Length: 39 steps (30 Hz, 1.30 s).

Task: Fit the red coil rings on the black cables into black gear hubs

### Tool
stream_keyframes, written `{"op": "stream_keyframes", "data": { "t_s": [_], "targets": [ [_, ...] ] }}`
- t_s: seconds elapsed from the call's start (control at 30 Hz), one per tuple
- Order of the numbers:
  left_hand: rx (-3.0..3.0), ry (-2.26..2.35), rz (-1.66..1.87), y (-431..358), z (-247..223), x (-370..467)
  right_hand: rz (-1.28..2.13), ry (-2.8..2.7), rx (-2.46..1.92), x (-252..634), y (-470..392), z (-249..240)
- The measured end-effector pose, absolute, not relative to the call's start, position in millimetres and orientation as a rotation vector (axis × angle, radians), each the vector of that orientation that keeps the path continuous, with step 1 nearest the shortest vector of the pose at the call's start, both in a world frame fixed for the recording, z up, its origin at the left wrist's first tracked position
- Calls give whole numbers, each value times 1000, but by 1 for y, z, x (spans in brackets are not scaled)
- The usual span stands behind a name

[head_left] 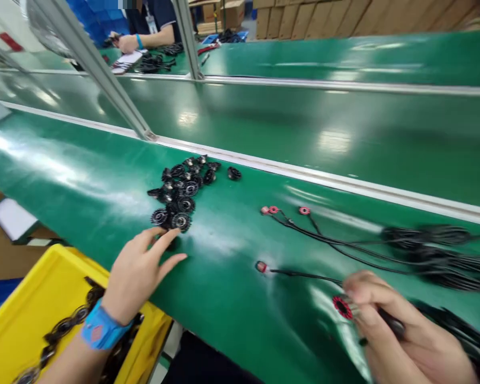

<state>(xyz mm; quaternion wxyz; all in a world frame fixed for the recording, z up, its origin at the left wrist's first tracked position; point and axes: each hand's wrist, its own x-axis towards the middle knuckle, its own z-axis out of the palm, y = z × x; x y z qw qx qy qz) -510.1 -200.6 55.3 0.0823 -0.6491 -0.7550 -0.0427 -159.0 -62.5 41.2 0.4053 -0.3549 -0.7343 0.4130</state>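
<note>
Our right hand pinches one red-rimmed round head between thumb and fingers; our left hand, thumb spread wide, reaches a pile of black toothed rings — whether it touches one, we cannot tell. We seem to be picking a ring, which calls for closing thumb to fingers. Outward, we count four more red heads on thin black cables, one lone black ring — the piled ones overlap too much — and one yellow plastic bin.
</note>
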Motion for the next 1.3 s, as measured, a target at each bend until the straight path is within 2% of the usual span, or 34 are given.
{"op": "stream_keyframes", "data": {
  "t_s": [0.1,0.27,0.5,0.6,0.7,0.8,0.87,1.07,1.3],
  "targets": [
    [-1972,-2230,-171,-214,37,-516,1382,-1544,-904,-158,-61,47],
    [-2200,-2126,-390,-209,28,-496,1473,-1437,-859,-158,-52,48],
    [-2790,-1635,-614,-170,32,-433,1516,-1414,-836,-155,-50,51],
    [-2965,-1603,-742,-154,26,-420,1497,-1430,-842,-150,-56,50],
    [-3048,-1755,-1029,-148,18,-417,1231,-1792,-887,-154,-65,47],
    [-2959,-2002,-1324,-148,13,-415,621,-2341,-760,-169,-76,44],
    [-2926,-2086,-1405,-150,12,-411,386,-2464,-653,-181,-81,40],
    [-2969,-2039,-1402,-153,8,-400,300,-2484,-670,-194,-88,31],
    [-2850,-1946,-1148,-157,7,-399,339,-2573,-683,-191,-92,23]
  ]
}}
